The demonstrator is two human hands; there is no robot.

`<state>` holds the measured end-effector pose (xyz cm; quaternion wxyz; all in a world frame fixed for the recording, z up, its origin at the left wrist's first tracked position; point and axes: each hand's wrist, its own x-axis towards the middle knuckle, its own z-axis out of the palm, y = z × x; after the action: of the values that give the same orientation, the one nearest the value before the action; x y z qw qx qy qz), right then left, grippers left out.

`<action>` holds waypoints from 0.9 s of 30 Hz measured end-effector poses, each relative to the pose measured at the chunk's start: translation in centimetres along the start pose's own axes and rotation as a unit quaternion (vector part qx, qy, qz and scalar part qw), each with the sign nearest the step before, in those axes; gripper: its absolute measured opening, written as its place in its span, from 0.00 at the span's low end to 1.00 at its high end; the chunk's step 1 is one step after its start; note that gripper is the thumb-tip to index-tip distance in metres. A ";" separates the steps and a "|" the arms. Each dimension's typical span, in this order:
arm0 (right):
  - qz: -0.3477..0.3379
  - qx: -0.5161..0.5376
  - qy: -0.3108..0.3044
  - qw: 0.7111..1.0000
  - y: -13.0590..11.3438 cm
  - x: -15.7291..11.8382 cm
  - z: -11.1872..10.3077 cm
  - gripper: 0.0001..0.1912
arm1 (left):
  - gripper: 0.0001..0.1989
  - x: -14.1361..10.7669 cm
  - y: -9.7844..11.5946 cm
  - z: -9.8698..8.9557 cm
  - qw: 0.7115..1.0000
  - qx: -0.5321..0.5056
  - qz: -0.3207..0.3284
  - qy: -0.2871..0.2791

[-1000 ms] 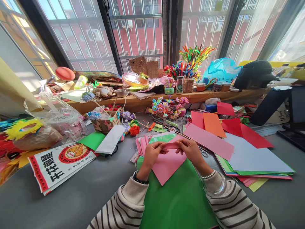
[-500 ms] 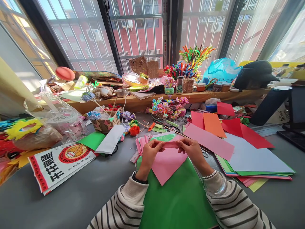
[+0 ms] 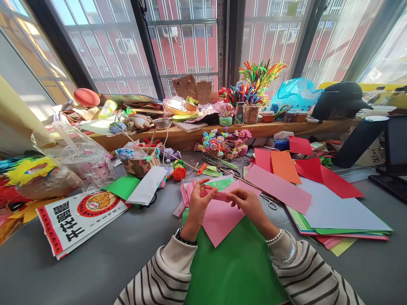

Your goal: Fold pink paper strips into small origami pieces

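Observation:
Between my left hand (image 3: 201, 203) and my right hand (image 3: 246, 204) is a narrow folded strip of pink paper (image 3: 220, 195). The thumb and fingers of each hand pinch one end of it. Below the strip lies a larger pink sheet (image 3: 219, 222), one corner pointing toward me, on a green board (image 3: 235, 267). Several pink paper pieces (image 3: 188, 192) rest just behind my left hand. A pair of scissors (image 3: 270, 202) lies to the right of my right hand, beside a long pink sheet (image 3: 278, 188).
On the right, a paper stack (image 3: 343, 207) lies below red and orange sheets (image 3: 285, 166). A printed paper bag (image 3: 82, 218) lies left. Farther back stand a flower basket (image 3: 141, 163), small crocheted flowers (image 3: 214, 142) and a dark cylinder (image 3: 361, 142).
My hands have moved closer together, the right one shifting left along the strip. The left fingers have lifted and curled behind the paper. The scissors show more.

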<state>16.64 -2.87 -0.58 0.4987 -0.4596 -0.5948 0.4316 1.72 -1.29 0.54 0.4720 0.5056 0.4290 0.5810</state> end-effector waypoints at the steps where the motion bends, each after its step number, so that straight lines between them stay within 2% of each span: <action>1: -0.001 -0.012 -0.014 1.000 0.0 0.0 0.1 0.12 | 0.22 0.0 0.0 0.0 1.000 -0.009 0.000 0.003; 3: -0.006 -0.031 -0.034 0.999 0.1 0.0 0.3 0.12 | 0.27 0.0 -0.1 0.0 0.999 -0.038 -0.003 0.004; 6: -0.015 -0.045 -0.010 0.999 0.0 -0.2 0.4 0.13 | 0.32 0.1 -0.3 0.0 0.996 -0.083 -0.023 -0.002; 9: -0.019 -0.054 0.029 0.998 -0.3 -0.3 0.4 0.13 | 0.33 0.1 -0.5 0.0 0.991 -0.114 -0.067 -0.029; 14: -0.018 -0.045 0.030 0.998 -0.5 -0.2 0.4 0.13 | 0.34 0.1 -0.5 0.1 0.986 -0.128 -0.100 -0.038; 19: -0.020 -0.055 0.006 0.998 -0.5 -0.3 0.4 0.13 | 0.32 0.1 -0.3 0.1 0.989 -0.111 -0.090 -0.035; 24: -0.026 -0.070 -0.006 0.997 -0.4 -0.3 0.5 0.11 | 0.27 0.1 -0.2 0.1 0.995 -0.063 -0.075 -0.036; 27: -0.029 -0.076 -0.008 0.997 -0.2 -0.2 0.5 0.12 | 0.29 0.1 -0.3 0.1 0.995 -0.066 -0.065 -0.040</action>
<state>16.16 -3.18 -0.48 0.4705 -0.4751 -0.6426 0.3741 1.82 -1.11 0.28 0.5579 0.4674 0.4025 0.5552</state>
